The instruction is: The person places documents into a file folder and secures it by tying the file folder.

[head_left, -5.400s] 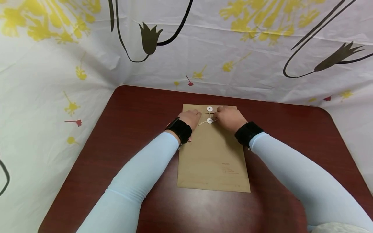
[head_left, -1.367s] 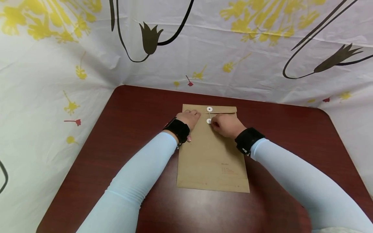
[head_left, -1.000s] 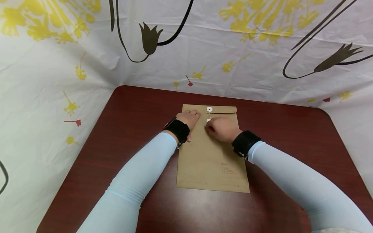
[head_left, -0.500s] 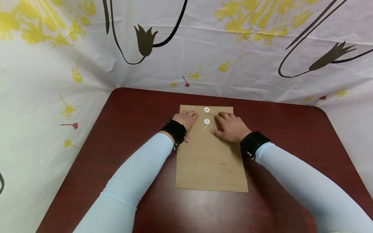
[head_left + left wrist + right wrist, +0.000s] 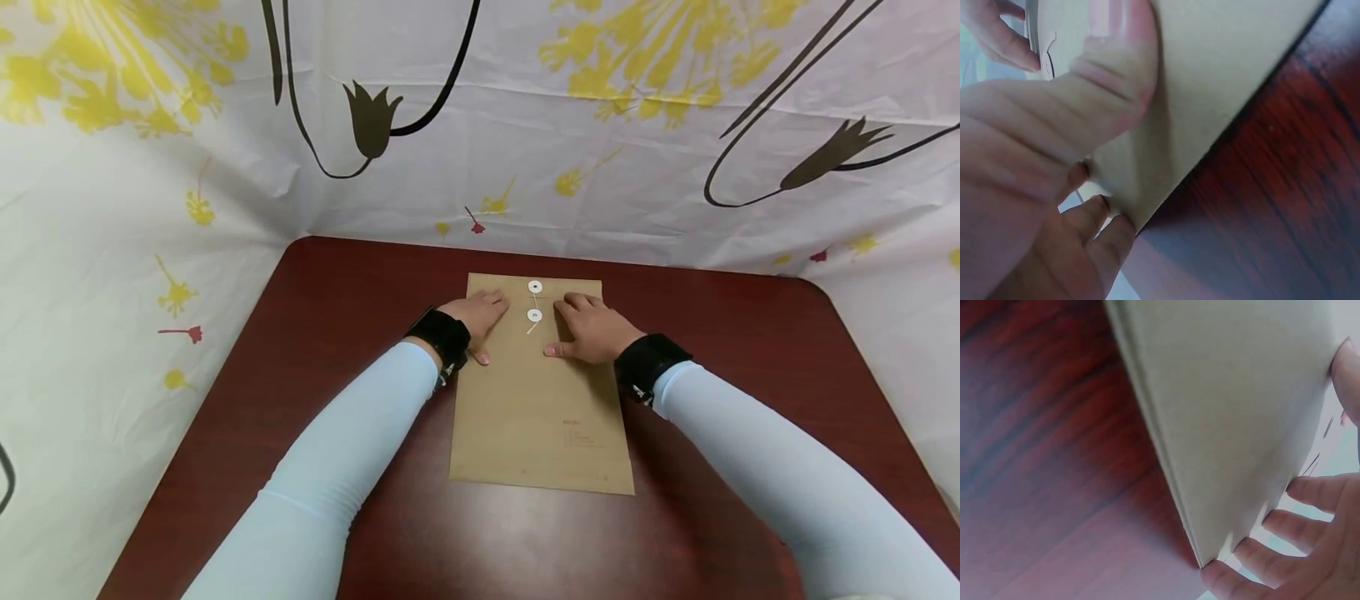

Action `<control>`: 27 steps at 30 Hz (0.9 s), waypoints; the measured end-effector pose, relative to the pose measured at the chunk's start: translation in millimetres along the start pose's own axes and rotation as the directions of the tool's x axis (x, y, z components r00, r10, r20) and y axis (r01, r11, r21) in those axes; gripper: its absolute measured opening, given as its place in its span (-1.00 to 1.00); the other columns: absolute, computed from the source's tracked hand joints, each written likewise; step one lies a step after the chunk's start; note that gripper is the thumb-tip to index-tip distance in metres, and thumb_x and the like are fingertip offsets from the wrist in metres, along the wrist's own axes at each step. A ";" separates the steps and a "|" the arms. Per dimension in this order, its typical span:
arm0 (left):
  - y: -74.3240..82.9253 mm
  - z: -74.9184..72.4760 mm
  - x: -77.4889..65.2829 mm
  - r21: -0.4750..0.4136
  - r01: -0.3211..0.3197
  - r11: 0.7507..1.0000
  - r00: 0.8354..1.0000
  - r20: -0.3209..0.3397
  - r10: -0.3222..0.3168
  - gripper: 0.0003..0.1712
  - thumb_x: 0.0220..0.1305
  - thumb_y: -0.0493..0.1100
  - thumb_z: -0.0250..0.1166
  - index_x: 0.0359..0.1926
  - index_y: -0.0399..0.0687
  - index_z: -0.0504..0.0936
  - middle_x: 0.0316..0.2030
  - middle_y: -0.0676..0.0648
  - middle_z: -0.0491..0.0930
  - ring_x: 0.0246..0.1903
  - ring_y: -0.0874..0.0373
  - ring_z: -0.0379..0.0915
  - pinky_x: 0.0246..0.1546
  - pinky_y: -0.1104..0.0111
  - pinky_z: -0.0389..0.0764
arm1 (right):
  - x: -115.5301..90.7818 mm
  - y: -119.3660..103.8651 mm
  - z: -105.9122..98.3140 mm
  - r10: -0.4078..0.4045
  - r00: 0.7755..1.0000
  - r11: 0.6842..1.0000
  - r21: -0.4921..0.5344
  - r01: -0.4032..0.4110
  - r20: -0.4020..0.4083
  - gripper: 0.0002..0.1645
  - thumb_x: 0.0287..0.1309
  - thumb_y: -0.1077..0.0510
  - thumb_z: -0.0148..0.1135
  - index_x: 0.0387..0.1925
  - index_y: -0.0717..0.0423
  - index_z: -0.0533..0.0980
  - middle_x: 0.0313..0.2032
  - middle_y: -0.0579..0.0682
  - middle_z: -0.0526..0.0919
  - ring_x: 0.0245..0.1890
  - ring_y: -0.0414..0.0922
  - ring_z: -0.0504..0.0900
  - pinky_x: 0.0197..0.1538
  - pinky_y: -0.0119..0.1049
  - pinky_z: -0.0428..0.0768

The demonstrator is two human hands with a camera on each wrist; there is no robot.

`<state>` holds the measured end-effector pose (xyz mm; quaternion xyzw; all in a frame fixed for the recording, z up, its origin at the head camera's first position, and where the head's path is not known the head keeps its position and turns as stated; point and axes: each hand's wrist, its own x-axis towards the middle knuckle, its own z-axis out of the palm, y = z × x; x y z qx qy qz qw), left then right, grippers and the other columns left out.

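A brown paper string-tie envelope (image 5: 536, 417) lies flat on the table. Near its top are two white button discs, the upper disc (image 5: 535, 287) on the flap and the lower disc (image 5: 534, 316) below it. A thin string (image 5: 536, 301) joins them, and its short loose end hangs under the lower disc. My left hand (image 5: 480, 320) rests on the upper left part of the envelope, fingers spread. On the upper right part rests my right hand (image 5: 592, 328), its fingertips touching the paper in the right wrist view too. Neither hand grips anything.
The dark red wooden table (image 5: 360, 283) has rounded far corners. White sheeting (image 5: 480, 167) with yellow, red and dark flower prints hangs behind it and at both sides. A black band (image 5: 651, 367) sits on each wrist.
Earlier my right hand pinched at the lower disc and string. It has since let go, moved right and spread its fingers on the envelope. My left hand has stayed nearly in place.
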<state>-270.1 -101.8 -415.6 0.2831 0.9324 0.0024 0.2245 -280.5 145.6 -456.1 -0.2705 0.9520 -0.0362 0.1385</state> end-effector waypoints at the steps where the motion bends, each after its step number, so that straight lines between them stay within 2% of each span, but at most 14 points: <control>1: 0.2 -0.3 1.1 0.006 0.003 1.000 1.000 0.004 -0.003 0.33 -0.10 0.09 0.60 0.57 -0.14 0.00 0.58 -0.18 -0.10 0.55 -0.14 -0.17 0.47 0.19 0.16 | 0.8 0.9 0.0 0.002 1.000 1.000 0.000 -0.002 0.003 0.16 0.18 -0.48 0.19 0.48 0.27 0.17 0.46 0.33 0.15 0.43 0.39 0.14 0.38 0.24 0.28; 10: 5.0 -7.7 1.1 0.042 0.012 0.999 1.000 0.012 -0.013 0.17 0.08 -0.01 0.54 0.56 -0.13 0.03 0.55 -0.14 -0.01 0.52 -0.12 -0.07 0.44 0.21 0.22 | 10.7 3.7 -3.9 0.024 1.000 1.000 0.000 -0.024 0.000 0.13 0.21 -0.43 0.20 0.47 0.29 0.16 0.44 0.35 0.14 0.42 0.41 0.13 0.40 0.23 0.25; 16: 1.0 -6.0 3.3 0.013 0.037 0.999 0.999 0.011 -0.037 0.19 0.09 -0.02 0.54 0.57 -0.12 0.00 0.57 -0.15 -0.07 0.55 -0.09 -0.14 0.42 0.21 0.25 | 14.8 2.7 -4.4 0.029 0.999 0.999 0.026 -0.029 0.016 0.14 0.22 -0.43 0.19 0.49 0.28 0.12 0.46 0.35 0.10 0.44 0.42 0.08 0.39 0.26 0.24; 20: -0.3 0.3 5.5 -0.016 0.028 0.999 1.000 0.000 -0.028 0.16 0.13 -0.05 0.52 0.57 -0.13 -0.01 0.57 -0.19 -0.08 0.55 -0.10 -0.16 0.39 0.21 0.31 | 15.5 5.9 -0.1 0.024 1.000 0.999 0.034 -0.024 0.002 0.14 0.23 -0.44 0.17 0.50 0.27 0.11 0.48 0.35 0.08 0.45 0.41 0.06 0.37 0.29 0.25; 23: -4.6 10.5 7.8 -0.041 0.000 0.999 1.000 -0.004 0.000 0.10 0.20 -0.06 0.46 0.58 -0.13 -0.02 0.58 -0.20 -0.13 0.56 -0.11 -0.22 0.44 0.23 0.21 | 14.5 8.5 4.0 0.027 0.999 0.998 0.051 -0.026 -0.019 0.12 0.24 -0.43 0.16 0.51 0.23 0.12 0.49 0.32 0.07 0.47 0.39 0.04 0.37 0.30 0.23; 27: -12.4 24.5 5.9 -0.099 -0.062 0.993 0.998 -0.028 0.059 -0.02 0.34 -0.09 0.34 0.58 -0.12 -0.03 0.58 -0.21 -0.15 0.57 -0.11 -0.26 0.53 0.19 -0.05 | 9.0 9.9 7.6 0.023 0.993 0.996 0.092 -0.012 -0.118 0.02 0.25 -0.38 0.21 0.49 0.14 0.17 0.49 0.29 0.09 0.45 0.37 0.09 0.36 0.32 0.24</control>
